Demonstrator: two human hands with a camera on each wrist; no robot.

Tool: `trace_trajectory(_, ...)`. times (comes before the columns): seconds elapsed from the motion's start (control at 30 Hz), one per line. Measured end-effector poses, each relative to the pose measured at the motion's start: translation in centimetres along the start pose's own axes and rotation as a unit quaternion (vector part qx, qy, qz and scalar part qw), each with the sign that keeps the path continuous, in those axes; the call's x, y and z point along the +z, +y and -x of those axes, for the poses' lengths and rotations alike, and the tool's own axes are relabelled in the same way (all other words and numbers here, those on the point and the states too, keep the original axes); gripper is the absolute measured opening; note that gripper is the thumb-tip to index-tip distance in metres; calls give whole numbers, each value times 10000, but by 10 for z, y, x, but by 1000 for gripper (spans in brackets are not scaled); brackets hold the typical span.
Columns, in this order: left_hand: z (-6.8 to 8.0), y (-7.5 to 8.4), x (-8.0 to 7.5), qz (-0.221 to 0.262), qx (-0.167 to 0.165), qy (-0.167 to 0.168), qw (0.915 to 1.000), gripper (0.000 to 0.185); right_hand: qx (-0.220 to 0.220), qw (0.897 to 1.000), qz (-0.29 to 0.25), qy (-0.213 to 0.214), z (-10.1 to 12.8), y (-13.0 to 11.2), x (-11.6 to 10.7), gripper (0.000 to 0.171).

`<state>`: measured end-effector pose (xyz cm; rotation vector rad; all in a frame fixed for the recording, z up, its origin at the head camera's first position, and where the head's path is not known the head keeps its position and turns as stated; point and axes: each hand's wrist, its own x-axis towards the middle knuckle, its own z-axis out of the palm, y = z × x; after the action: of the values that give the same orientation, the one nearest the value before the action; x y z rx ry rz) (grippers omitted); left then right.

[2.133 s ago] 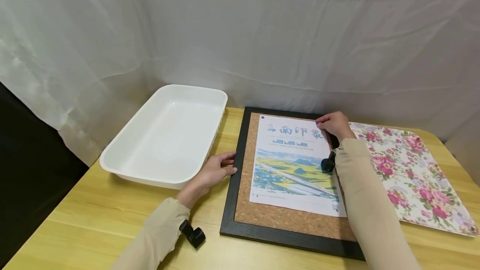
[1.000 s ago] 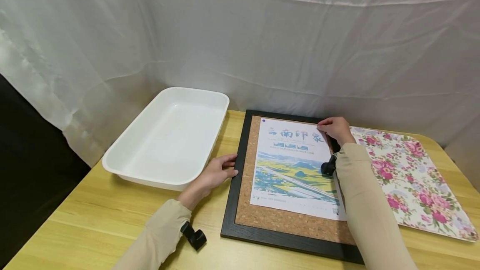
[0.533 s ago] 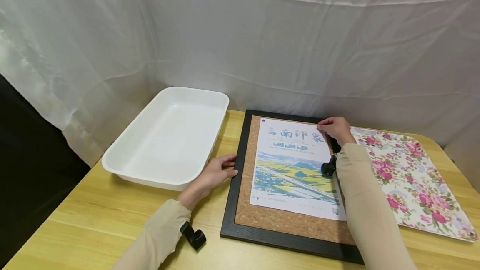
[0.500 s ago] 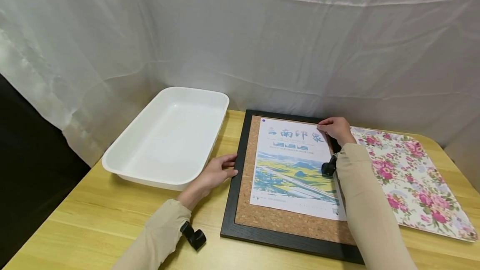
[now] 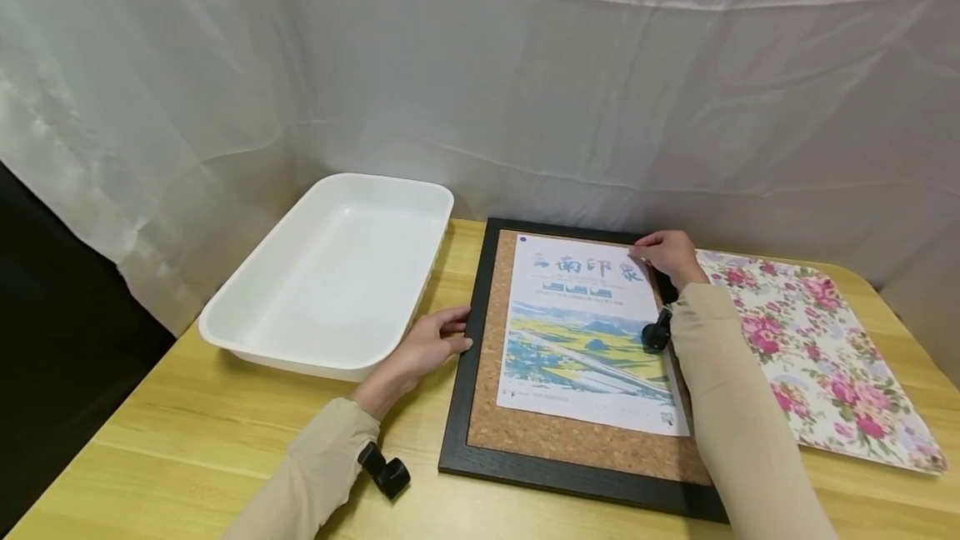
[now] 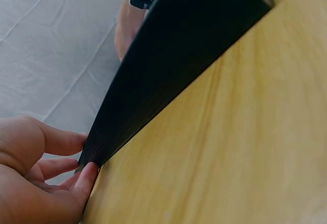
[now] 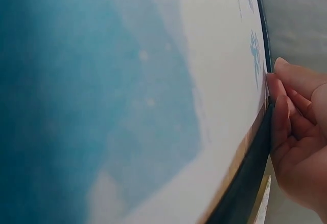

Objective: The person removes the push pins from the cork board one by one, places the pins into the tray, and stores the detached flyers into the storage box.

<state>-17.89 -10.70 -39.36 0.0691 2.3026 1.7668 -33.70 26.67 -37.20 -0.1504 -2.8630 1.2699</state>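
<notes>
1. The right hand (image 5: 670,255) sits at the far right corner of the printed paper poster with blue lettering and a yellow-and-blue landscape (image 5: 585,327); its fingertips (image 7: 281,68) are curled and touch the sheet's edge there. Whether they actually pinch the paper cannot be told.
2. The left hand (image 5: 426,347) lies beside the black wooden frame of the cork pinboard (image 5: 459,390), fingers nearly straight, with the fingertips (image 6: 87,175) touching the frame's left outer edge and gripping nothing.
3. The poster lies flat on the cork, filling most of the board and leaving a bare cork strip along the near side.
4. The pinboard lies flat on the pale wooden table (image 5: 172,415), about mid-table.
5. A white rectangular plastic tray (image 5: 247,340) stands just left of the board, close to the left hand.
6. A flat sheet patterned with pink flowers (image 5: 817,348) lies at the board's right side.
7. White draped cloth (image 5: 480,65) hangs behind the table.
</notes>
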Motion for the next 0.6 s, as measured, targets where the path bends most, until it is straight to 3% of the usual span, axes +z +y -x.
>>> trace_trajectory(0.6,1,-1,0,1,23,-31,10000,55,-345,9993,-75,-138,5,-8,-5,26)
